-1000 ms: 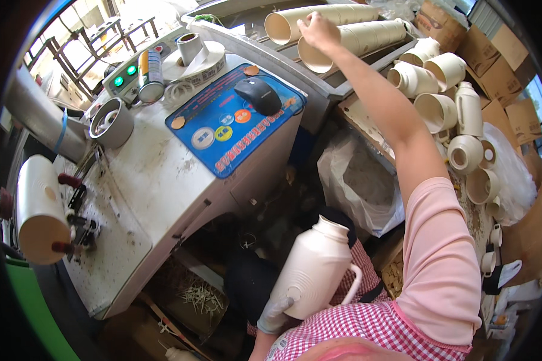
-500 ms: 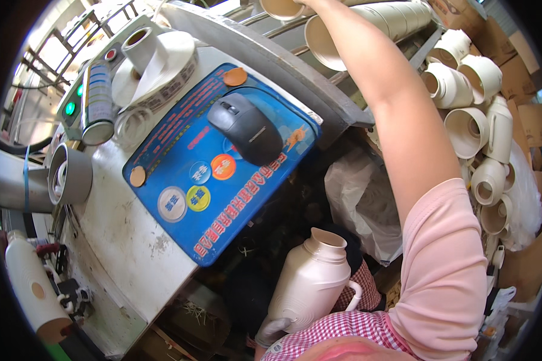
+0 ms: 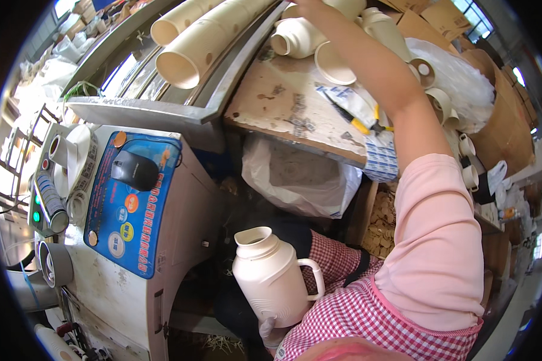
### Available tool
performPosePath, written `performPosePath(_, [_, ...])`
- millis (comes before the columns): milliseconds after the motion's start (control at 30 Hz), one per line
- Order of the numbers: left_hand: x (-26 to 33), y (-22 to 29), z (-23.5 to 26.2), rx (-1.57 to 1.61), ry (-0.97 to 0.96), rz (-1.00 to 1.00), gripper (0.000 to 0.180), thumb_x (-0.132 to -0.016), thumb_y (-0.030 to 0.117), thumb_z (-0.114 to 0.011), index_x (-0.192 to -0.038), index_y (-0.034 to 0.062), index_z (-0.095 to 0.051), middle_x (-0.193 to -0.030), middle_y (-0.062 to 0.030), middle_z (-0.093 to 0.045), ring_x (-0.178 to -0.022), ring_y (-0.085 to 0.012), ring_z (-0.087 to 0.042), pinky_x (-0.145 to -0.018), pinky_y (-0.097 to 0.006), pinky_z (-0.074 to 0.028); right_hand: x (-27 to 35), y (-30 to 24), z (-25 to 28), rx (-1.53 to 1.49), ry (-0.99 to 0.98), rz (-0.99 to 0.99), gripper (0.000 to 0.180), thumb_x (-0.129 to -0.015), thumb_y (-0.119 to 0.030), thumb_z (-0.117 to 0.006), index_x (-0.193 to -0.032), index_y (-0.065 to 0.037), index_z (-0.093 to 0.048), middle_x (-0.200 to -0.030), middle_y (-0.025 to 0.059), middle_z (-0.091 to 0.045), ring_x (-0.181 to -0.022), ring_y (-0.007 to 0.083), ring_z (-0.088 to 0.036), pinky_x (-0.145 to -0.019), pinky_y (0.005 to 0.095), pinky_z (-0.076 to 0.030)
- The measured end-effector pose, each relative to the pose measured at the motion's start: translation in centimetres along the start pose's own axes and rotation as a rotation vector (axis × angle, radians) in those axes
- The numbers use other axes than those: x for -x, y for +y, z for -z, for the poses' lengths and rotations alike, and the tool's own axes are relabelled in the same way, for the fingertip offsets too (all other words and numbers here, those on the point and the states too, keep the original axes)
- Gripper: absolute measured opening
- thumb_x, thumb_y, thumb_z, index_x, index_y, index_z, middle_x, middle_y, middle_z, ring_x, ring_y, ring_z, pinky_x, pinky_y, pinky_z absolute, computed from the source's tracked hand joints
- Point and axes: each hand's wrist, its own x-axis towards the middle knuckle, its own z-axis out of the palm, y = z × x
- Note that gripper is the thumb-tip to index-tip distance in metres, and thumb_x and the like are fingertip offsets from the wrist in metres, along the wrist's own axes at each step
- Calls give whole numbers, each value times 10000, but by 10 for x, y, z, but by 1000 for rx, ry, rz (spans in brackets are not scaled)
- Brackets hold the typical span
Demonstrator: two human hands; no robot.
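A cream plastic jug with a wide spout mouth and a side handle leans in my lap, tilted a little. My left hand, in a grey glove, grips it low on the body near the base. Across the upper right, my right arm stretches far forward. At its end my right hand is cut off by the top edge, above a cream bottle-shaped shell; its fingers do not show clearly. Beside that shell lies a cream cup-like shell, with a further jug shell behind.
Long cream tubes lie on a metal rack at the far left. Yellow-handled pliers rest on the wooden board. A white plastic bag hangs below it. Left stands a machine top with a blue mat, a black mouse and tape rolls.
The view has swung to the right, bringing the wooden board and pliers into sight. My right hand is now over the shells instead of by the tubes. The jug stays in my left hand.
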Motion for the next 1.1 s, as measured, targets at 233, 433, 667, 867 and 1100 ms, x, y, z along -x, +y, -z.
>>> performPosePath(233, [1,-31,24,4,-154,-265,924,-828,204,-731,-1593,-21,-264,-1530,-216,-466,-1381,-356,-500,-1158,-500,-411,-18,21,309,-109,712,-233,117,-920,37,-510,-1010,61,-581,-828,200,-683,-603,275,-655,-472,365,-524])
performPosePath(433, [5,-39,30,-33,-74,-329,959,-815,257,-752,-1591,-21,-262,-1526,-235,-456,-1380,-384,-496,-1150,-520,-420,-15,73,458,405,482,-676,249,-959,-164,-481,-1084,31,-575,-953,205,-688,-805,280,-686,-653,399,-547])
performPosePath(667, [3,-34,14,21,-71,-267,941,-818,203,-757,-1576,-57,-263,-1521,-240,-461,-1375,-372,-511,-1151,-496,-428,-6,40,284,493,274,191,465,-944,-403,-695,-1102,31,-639,-960,120,-708,-821,229,-654,-808,390,-534])
performPosePath(867, [-5,-32,15,5,-46,-146,904,-839,155,-757,-1570,-76,-277,-1534,-231,-455,-1366,-362,-514,-1158,-483,-415,44,44,-61,576,-546,413,374,-953,-364,-636,-1125,-35,-682,-921,236,-748,-857,397,-732,-758,495,-561])
performPosePath(1100, [-17,-2,4,147,195,-2,909,-838,163,-763,-1570,-73,-279,-1533,-230,-455,-1366,-363,-513,-1155,-486,-417,25,88,-292,969,-649,365,347,-978,-332,-575,-1165,-55,-667,-915,191,-754,-842,352,-733,-755,462,-566])
